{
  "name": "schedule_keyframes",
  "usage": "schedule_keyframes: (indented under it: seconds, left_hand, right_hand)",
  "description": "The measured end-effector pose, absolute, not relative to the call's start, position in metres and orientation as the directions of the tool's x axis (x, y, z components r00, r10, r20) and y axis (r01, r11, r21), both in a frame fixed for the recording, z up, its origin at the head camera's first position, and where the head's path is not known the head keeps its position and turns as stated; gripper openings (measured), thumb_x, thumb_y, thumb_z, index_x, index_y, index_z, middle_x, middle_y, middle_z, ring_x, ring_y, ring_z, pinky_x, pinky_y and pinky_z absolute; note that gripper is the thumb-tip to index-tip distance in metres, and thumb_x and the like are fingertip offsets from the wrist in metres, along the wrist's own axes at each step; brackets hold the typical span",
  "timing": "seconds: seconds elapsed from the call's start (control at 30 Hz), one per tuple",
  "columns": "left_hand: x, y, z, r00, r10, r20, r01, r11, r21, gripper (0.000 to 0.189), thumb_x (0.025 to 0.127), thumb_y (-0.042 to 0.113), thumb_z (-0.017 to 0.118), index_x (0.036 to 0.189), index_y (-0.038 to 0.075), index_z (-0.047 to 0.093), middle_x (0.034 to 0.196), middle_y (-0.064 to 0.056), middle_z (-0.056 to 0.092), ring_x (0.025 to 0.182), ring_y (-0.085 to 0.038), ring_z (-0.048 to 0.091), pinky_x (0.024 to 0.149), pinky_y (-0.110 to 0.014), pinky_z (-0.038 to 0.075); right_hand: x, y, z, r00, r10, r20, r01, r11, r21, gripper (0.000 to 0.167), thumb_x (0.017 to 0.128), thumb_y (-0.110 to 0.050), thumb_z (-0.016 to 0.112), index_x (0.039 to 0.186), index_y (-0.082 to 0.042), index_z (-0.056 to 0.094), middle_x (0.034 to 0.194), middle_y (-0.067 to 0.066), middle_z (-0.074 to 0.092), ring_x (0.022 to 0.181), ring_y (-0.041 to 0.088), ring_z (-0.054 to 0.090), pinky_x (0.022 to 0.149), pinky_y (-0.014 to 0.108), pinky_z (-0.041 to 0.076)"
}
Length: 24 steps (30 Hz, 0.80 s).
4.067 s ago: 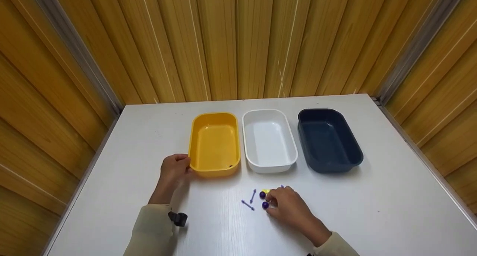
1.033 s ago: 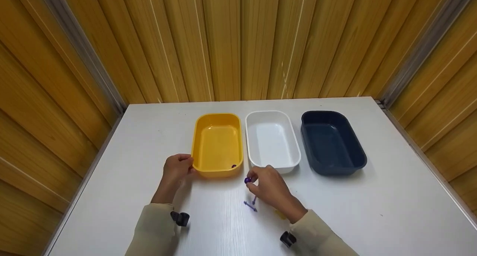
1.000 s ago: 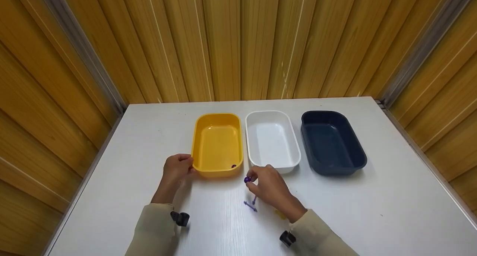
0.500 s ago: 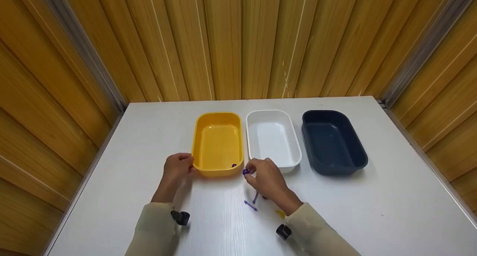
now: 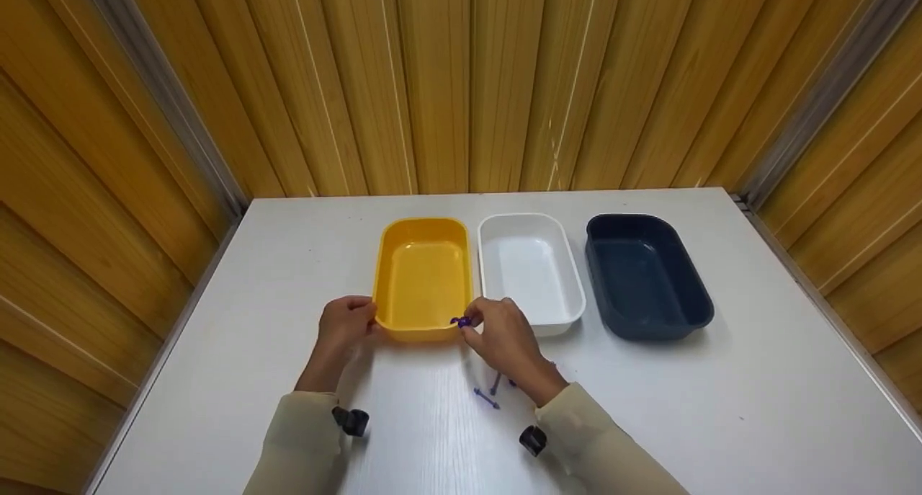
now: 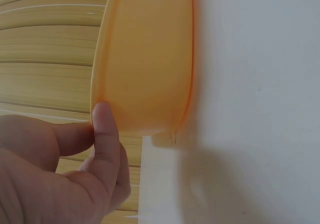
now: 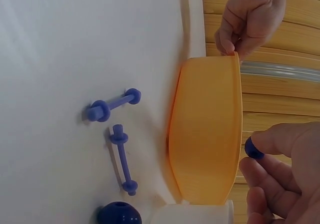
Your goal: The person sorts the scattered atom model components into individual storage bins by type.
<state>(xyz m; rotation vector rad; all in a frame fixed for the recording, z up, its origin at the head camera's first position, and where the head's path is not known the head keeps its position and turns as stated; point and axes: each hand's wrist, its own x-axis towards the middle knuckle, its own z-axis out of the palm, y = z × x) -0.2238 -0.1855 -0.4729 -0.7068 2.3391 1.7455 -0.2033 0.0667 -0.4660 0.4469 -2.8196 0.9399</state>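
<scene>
Left hand (image 5: 347, 326) pinches the rim of the yellow tray (image 5: 425, 271) by its near left corner; grip unchanged from half a second ago. Right hand (image 5: 500, 336) grasps the held bead (image 5: 464, 323) between thumb and fingertips. Change: in that half second the right hand has shifted left and away from the body, taking the held bead from just beside the yellow tray to over its near right corner — the right wrist view puts it above rim level. Judgement: the carry is all but complete, release not yet made. Also changed: the yellow scrap, partly visible half a second ago, is now out of sight by the right sleeve (image 5: 591, 437). Counts, outward from the hands. Beads: three — the held bead; a purple piece (image 5: 454, 320) inside the yellow tray at the same corner, partly seen and taken to be a bead; and a loose bead (image 7: 120, 214) on the table (image 5: 403, 437), cut by the edge of the right wrist view. Rods: two in view, a far rod (image 7: 123, 159) and a near rod (image 7: 115, 105), lying apart; anything behind the right forearm cannot be counted. Trays: three in a row, the white tray (image 5: 526, 271) between the yellow tray and the dark blue tray (image 5: 641, 286). No contents visible in those last two.
</scene>
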Motion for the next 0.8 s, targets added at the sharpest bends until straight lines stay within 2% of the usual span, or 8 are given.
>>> schedule_keyframes:
  seconds: [0.1,0.37,0.67,0.8]
  left_hand:
    - [-0.224,-0.185,-0.473,-0.877,-0.286,-0.386,-0.45,0.21,0.868,0.03,0.102,0.015,0.058,0.129,0.001,0.063,0.117,-0.017,0.065,0.087,-0.021,0.064,0.092,-0.035,0.059]
    - [-0.223,-0.187,-0.475,-0.903,-0.274,-0.331,-0.394,0.223,0.892,0.028,0.1,0.011,0.059,0.124,-0.003,0.066,0.11,-0.018,0.068,0.077,-0.015,0.064,0.08,-0.03,0.061]
    - [-0.224,-0.186,-0.475,-0.894,-0.281,-0.349,-0.416,0.228,0.88,0.029,0.102,0.013,0.059,0.126,-0.001,0.065,0.111,-0.017,0.068,0.079,-0.016,0.064,0.085,-0.033,0.061]
    - [-0.224,-0.186,-0.474,-0.891,-0.281,-0.356,-0.422,0.228,0.877,0.03,0.102,0.014,0.058,0.127,-0.001,0.065,0.113,-0.017,0.067,0.081,-0.017,0.064,0.086,-0.033,0.06]
  right_hand:
    - [-0.206,0.064,-0.467,-0.942,-0.239,0.234,-0.332,0.754,-0.566,0.012,0.085,-0.017,0.08,0.093,-0.012,0.072,0.087,0.0,0.076,0.078,0.015,0.053,0.07,0.026,0.042]
    - [-0.21,0.059,-0.468,-0.932,-0.241,0.27,-0.355,0.755,-0.552,0.012,0.086,-0.017,0.08,0.093,-0.01,0.073,0.083,0.0,0.074,0.079,0.016,0.056,0.073,0.03,0.048]
    - [-0.213,0.055,-0.465,-0.953,-0.219,0.209,-0.301,0.76,-0.576,0.016,0.088,-0.02,0.079,0.098,-0.01,0.074,0.086,0.0,0.073,0.08,0.015,0.055,0.074,0.028,0.051]
    - [-0.213,0.055,-0.465,-0.95,-0.221,0.222,-0.31,0.76,-0.571,0.016,0.088,-0.019,0.079,0.098,-0.009,0.074,0.084,0.0,0.072,0.079,0.016,0.055,0.073,0.029,0.05]
